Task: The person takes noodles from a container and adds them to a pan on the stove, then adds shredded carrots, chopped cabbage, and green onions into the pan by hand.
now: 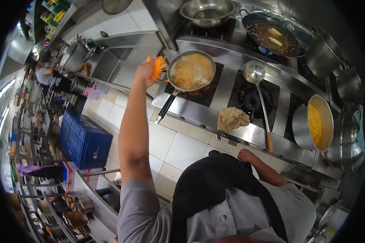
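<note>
My left hand (146, 73) reaches far out, fingers closed round a bunch of shredded carrot (158, 68). Some orange strands stick out toward the rim of a frying pan (171, 65), just right of the hand. Inside the pan is a steaming, yellowish-brown food (190, 73), which looks like noodles or shreds in liquid. The pan's black handle (166, 107) points toward me. Near my waist, by the stove's front edge, my right hand (245, 155) is curled closed, with nothing visible in it. A crumpled brown cloth (233, 118) lies close to it on the stove edge.
A ladle (254, 73) with a wooden handle lies across a burner. Behind it, a wok (271, 36) of oil holds two frying pieces over a blue flame. A pot of yellow food (314, 123) stands right. A blue crate (85, 139) and another person (48, 75) are left.
</note>
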Demonstrator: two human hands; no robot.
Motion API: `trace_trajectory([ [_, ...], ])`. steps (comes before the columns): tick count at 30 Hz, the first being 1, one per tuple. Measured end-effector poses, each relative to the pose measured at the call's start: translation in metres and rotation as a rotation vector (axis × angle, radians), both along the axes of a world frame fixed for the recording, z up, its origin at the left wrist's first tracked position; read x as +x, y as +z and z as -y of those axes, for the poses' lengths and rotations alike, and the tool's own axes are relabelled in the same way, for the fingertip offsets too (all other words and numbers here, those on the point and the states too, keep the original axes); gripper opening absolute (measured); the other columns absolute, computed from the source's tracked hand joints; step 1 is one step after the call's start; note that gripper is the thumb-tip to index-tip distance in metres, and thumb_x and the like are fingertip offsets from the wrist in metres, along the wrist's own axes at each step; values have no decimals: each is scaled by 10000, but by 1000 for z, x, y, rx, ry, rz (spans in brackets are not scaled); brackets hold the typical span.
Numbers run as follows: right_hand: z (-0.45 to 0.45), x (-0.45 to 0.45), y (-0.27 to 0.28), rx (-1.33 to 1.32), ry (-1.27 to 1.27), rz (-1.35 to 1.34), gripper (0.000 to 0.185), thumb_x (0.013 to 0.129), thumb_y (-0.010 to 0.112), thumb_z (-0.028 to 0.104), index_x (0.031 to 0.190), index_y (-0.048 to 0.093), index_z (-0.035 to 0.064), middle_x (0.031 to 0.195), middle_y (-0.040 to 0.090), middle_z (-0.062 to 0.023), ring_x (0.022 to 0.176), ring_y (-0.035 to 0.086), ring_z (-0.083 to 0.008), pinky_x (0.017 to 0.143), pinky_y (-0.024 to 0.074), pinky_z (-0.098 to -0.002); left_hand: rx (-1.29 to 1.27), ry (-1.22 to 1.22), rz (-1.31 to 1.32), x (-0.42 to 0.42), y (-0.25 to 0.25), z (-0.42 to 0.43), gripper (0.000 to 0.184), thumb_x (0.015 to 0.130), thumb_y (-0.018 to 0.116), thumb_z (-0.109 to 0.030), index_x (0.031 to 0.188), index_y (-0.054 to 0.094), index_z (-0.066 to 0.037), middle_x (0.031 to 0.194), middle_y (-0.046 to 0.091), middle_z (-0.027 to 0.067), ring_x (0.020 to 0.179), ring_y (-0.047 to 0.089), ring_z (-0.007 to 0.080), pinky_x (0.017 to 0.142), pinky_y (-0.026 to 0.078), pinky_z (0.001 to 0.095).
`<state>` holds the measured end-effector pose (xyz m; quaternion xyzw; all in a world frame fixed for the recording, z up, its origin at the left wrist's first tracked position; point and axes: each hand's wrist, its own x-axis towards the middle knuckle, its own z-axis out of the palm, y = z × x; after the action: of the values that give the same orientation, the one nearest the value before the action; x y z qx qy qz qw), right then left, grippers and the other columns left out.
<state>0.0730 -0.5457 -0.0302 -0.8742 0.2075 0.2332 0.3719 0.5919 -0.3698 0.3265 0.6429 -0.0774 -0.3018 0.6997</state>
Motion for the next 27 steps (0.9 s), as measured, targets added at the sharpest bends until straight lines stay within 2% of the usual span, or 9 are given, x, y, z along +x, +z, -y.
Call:
trace_trajectory([
  [2, 2, -11, -4, 33, -42, -109, 217, 763, 595, 205, 765, 712, 21, 724, 676, -205, 739, 686, -342, 683, 538, -429, 3, 17, 4, 6, -15, 49, 228, 971, 565, -261, 1042, 584, -46, 812, 607, 80, 599, 581, 177, 446, 465, 300],
  [4, 2, -22, -10, 157, -64, 19, 302, 775, 677, 285, 923, 690, 22, 930, 685, -224, 886, 663, -354, 783, 512, -412, 8, 44, 5, 16, -25, 76, 207, 973, 556, -221, 1048, 582, -29, 806, 623, 92, 617, 605, 188, 479, 477, 305],
  [5, 2, -22, -8, 176, -48, -10, 345, 776, 701, 301, 946, 688, 1, 1021, 671, -234, 978, 639, -362, 848, 495, -409, 116, 55, 166, 22, -29, 85, 182, 965, 552, -178, 1049, 592, -21, 815, 634, 97, 632, 616, 185, 489, 488, 313],
  [10, 3, -25, -8, 202, -143, 29, 309, 801, 672, 271, 945, 686, -2, 1001, 677, -210, 979, 640, -355, 861, 499, -412, 316, 6, 473, 53, -30, 107, 132, 916, 560, -96, 986, 636, -13, 795, 649, 92, 607, 614, 171, 495, 490, 319],
  [12, 5, -29, -4, 191, -163, 55, 283, 816, 657, 271, 917, 687, 9, 983, 679, -200, 973, 642, -350, 858, 503, -416, 534, -6, 623, 63, -23, 109, 145, 827, 664, -125, 915, 692, -13, 763, 677, 88, 665, 638, 177, 596, 500, 336],
  [16, 14, -39, -9, 207, -209, 63, 280, 807, 659, 265, 913, 684, 6, 960, 681, -201, 942, 646, -352, 841, 505, -416, 569, -20, 736, 74, -18, 112, 170, 793, 688, -144, 905, 705, -18, 744, 686, 101, 657, 649, 184, 606, 504, 339],
  [19, 15, -50, -17, 210, -233, 34, 277, 801, 660, 259, 909, 686, 5, 948, 681, -203, 921, 650, -352, 827, 509, -415, 644, -28, 807, 69, -2, 117, 155, 806, 682, -130, 916, 707, -24, 706, 659, 73, 541, 608, 146, 481, 473, 315],
  [24, 15, -56, -26, 190, -199, 41, 274, 800, 662, 255, 910, 690, 6, 944, 680, -206, 899, 656, -353, 816, 513, -416, 739, -75, 949, 50, 20, 130, 207, 785, 687, -195, 908, 715, -31, 793, 699, 141, 731, 680, 240, 678, 521, 370],
  [27, 13, -57, -24, 172, -179, 83, 242, 817, 644, 224, 931, 697, 18, 924, 697, -169, 898, 664, -309, 827, 509, -383, 763, -92, 939, 51, 22, 141, 213, 784, 686, -201, 915, 717, -36, 812, 706, 143, 753, 685, 258, 692, 524, 378],
])
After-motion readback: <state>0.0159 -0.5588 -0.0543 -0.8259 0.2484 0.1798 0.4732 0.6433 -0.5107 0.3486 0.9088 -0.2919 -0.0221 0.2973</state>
